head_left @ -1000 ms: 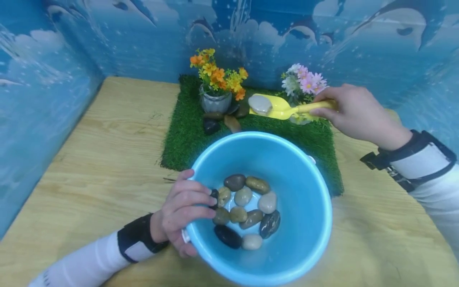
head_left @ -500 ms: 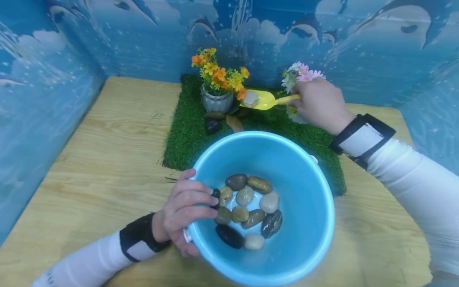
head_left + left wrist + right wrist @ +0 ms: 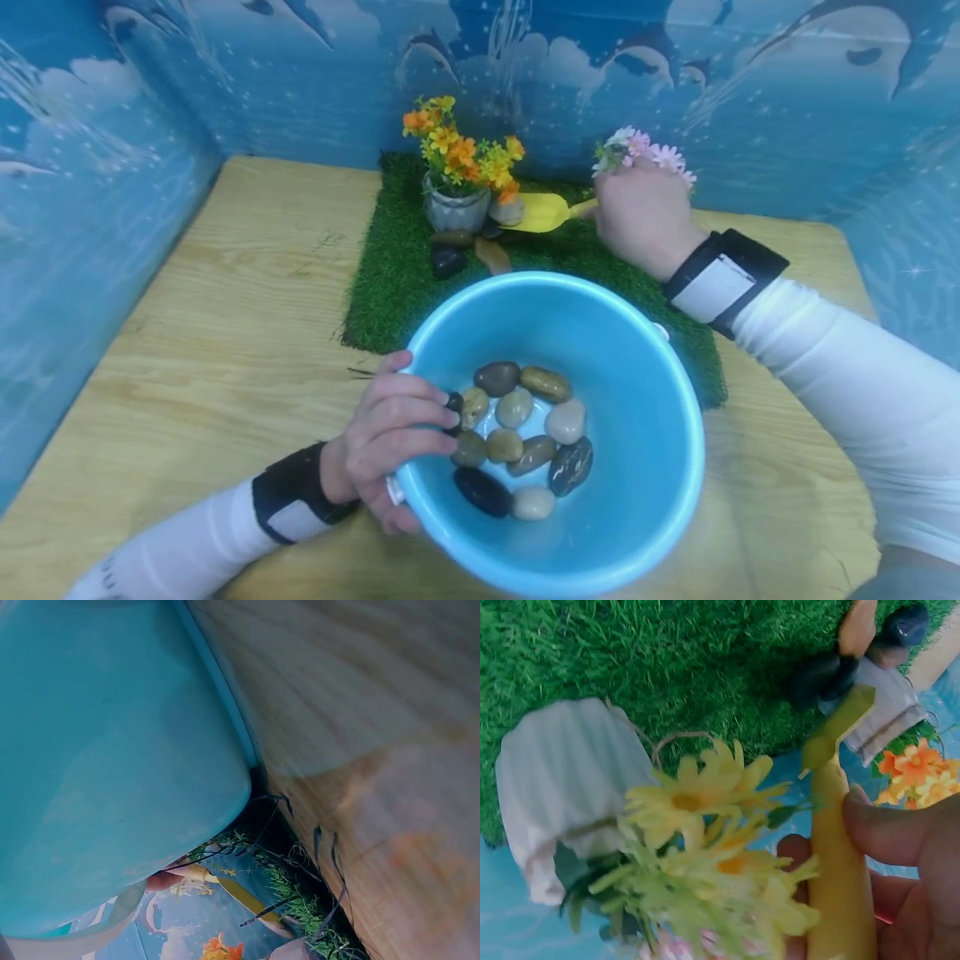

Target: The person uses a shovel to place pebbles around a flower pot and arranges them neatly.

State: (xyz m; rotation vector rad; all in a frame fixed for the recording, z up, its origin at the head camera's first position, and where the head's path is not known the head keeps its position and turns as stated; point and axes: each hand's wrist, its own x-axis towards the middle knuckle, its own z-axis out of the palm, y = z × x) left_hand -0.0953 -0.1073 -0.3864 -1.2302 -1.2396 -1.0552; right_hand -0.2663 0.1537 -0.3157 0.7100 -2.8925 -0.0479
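My right hand [image 3: 647, 215] grips the handle of a yellow toy shovel [image 3: 542, 213] over the artificial grass mat [image 3: 390, 292]. At the blade's left end a pale stone [image 3: 506, 212] lies beside the grey flowerpot [image 3: 456, 210], partly behind the orange flowers. In the right wrist view, thumb and fingers wrap the shovel handle [image 3: 840, 877]. My left hand [image 3: 393, 442] holds the rim of a light blue bucket [image 3: 637, 467], its fingers inside and the thumb side outside. Several wet pebbles [image 3: 513, 408] lie on the bucket's floor. The left wrist view shows mostly the bucket's outer wall [image 3: 112, 750].
Several dark and brown stones [image 3: 450, 260] lie in front of the grey pot. A second pot [image 3: 570, 780] with pink, white and yellow flowers stands under my right hand. A wooden table [image 3: 225, 333] carries everything, with dolphin-print blue walls [image 3: 315, 100] behind and at the sides.
My right hand has moved left and lowered the shovel toward the grey pot. The pale stone has shifted from the blade to its tip, beside the pot. The left hand still holds the bucket.
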